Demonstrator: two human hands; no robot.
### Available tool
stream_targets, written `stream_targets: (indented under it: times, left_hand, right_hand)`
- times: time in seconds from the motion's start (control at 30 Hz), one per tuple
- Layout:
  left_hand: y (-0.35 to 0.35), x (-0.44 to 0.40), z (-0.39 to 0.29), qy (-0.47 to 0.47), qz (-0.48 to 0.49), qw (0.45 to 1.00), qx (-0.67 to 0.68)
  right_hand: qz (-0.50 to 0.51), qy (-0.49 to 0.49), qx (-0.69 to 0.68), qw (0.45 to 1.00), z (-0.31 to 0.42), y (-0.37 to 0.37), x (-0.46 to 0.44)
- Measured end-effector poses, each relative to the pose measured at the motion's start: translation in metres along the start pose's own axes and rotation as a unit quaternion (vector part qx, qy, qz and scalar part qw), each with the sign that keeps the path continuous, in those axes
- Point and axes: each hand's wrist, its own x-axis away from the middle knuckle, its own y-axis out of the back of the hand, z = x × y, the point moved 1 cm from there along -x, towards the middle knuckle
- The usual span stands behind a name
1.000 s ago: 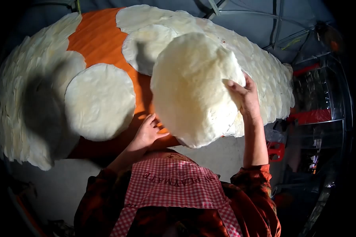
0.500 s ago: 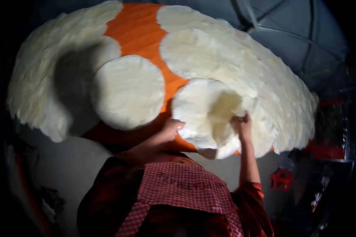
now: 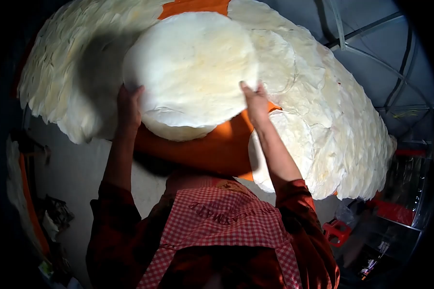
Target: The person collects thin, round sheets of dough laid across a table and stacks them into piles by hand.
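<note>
Holding a wide round sheet by its two sides

You have the pale round sheet (image 3: 193,67) out in front of you, over the orange-covered desk (image 3: 193,151). Your left hand (image 3: 130,98) is closed on its left rim and your right hand (image 3: 253,96) on its right rim, each with only a narrow gap between thumb and fingers, just enough for the thin edge. Gripping at opposite sides probably keeps something this broad and limp from folding in the middle. The dark shadow to its left, falling on the left bank of sheets (image 3: 58,72), suggests that you are carrying it clear of the surface.

Below its near edge a lower sheet (image 3: 176,133) peeks out, lying on the orange. To your right, under your forearm, another round (image 3: 289,149) joins the right bank of sheets (image 3: 357,149). Both banks overlap like shingles, perhaps so that many fit while each rim stays easy to reach. The orange shows mainly between them, nearest your apron (image 3: 222,216).
</note>
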Motion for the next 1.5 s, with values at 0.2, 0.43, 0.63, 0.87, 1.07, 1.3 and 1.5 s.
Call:
stream_targets:
  times: [0.2,0.43,0.63,0.87,1.07,1.3,1.5]
  left_hand:
    - [0.101,-0.008,0.147,0.106,-0.097,0.976,-0.162]
    - [0.118,-0.006,0.173,0.066,-0.086,0.948,-0.3]
    - [0.099,0.007,0.163,0.035,-0.095,0.944,-0.315]
    - [0.081,0.026,0.161,0.151,-0.205,0.945,-0.205]
    - [0.09,0.044,0.158,0.188,-0.049,0.981,0.028]
    - [0.038,0.11,0.149,0.211,0.016,0.961,-0.18]
    - [0.089,0.108,0.175,0.112,-0.014,0.931,-0.347]
  right_hand:
    - [0.04,-0.178,0.227,0.957,-0.092,-0.006,-0.011]
    - [0.025,-0.043,0.451,0.891,-0.097,0.009,-0.018]
    - [-0.136,-0.071,0.478,0.865,-0.127,0.005,-0.012]
    - [0.004,-0.238,0.079,0.968,-0.097,-0.004,-0.009]
    - [0.053,-0.232,-0.035,0.971,-0.059,0.007,0.009]
    - [0.06,-0.226,0.398,0.887,-0.064,0.108,0.015]
    - [-0.295,0.144,0.557,0.763,-0.049,0.18,-0.079]
